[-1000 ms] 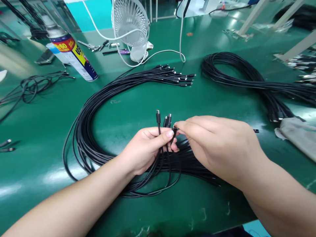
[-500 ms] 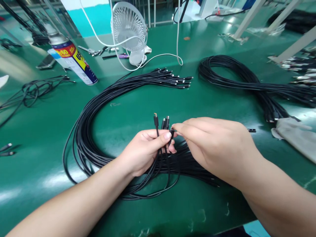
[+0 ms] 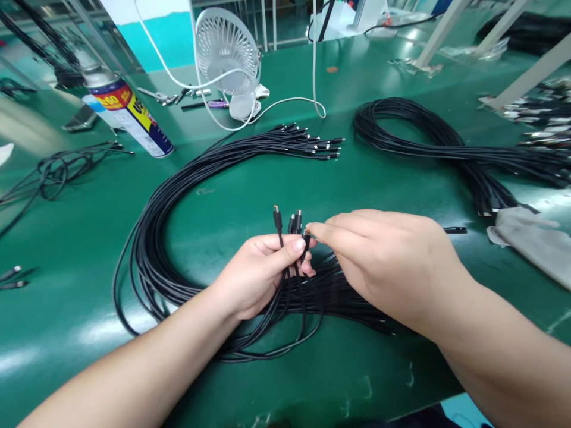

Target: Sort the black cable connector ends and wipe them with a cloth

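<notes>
My left hand (image 3: 261,270) grips a small bunch of black cable ends (image 3: 288,224), whose connector plugs stick up above my thumb. My right hand (image 3: 383,261) pinches one more connector at its fingertips, right against the bunch. The cables belong to a big loop of black cables (image 3: 178,196) lying on the green table (image 3: 66,238). The loop's other ends (image 3: 319,145) fan out farther back. Beneath my right hand the loop is partly hidden.
A second coil of black cables (image 3: 428,134) lies at the right, beside a grey cloth (image 3: 533,238). A spray can (image 3: 127,113) stands at the back left, and a white desk fan (image 3: 229,59) with its white cord behind the loop. Loose thin wires (image 3: 57,169) lie at the left.
Both hands and the held connectors have drifted slightly left in view. The grips look the same.
</notes>
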### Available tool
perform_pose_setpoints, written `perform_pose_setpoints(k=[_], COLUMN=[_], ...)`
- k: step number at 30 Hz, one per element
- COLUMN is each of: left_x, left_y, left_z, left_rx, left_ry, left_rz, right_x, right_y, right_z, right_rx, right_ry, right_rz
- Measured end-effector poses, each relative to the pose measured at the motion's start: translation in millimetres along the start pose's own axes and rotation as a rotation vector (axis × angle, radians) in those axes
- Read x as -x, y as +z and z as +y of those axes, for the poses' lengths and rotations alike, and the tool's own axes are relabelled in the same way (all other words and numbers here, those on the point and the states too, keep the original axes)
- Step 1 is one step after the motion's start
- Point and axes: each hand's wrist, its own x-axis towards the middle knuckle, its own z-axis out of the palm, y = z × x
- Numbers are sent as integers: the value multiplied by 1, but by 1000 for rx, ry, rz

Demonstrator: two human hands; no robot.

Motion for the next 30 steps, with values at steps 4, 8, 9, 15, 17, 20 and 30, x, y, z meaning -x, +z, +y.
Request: perform_pose_setpoints(k=[4, 8, 9, 15, 17, 20, 30], left_x=[0, 0, 1, 1, 1, 1, 0], left_y=[1, 2, 2, 1, 1, 1, 1], left_z=[1, 1, 0, 0, 0, -1, -1], left_rx=[-14, -13, -12, 19, 34, 49, 57], left_ry=[5, 12, 14, 21, 22, 15, 21], left_rz=[2, -15, -17, -44, -60, -65, -65], right_x=[0, -1, -1, -1, -2, -1, 1], right_y=[-1, -2, -2, -4, -4, -4, -2], right_z=[0, -1, -1, -1, -1, 0, 0], right_rx=[15, 38, 45, 59, 59, 45, -171], right_ry=[-3, -18, -19, -28, -26, -11, 150], right_rz=[-3, -9, -10, -5, 13, 12, -53])
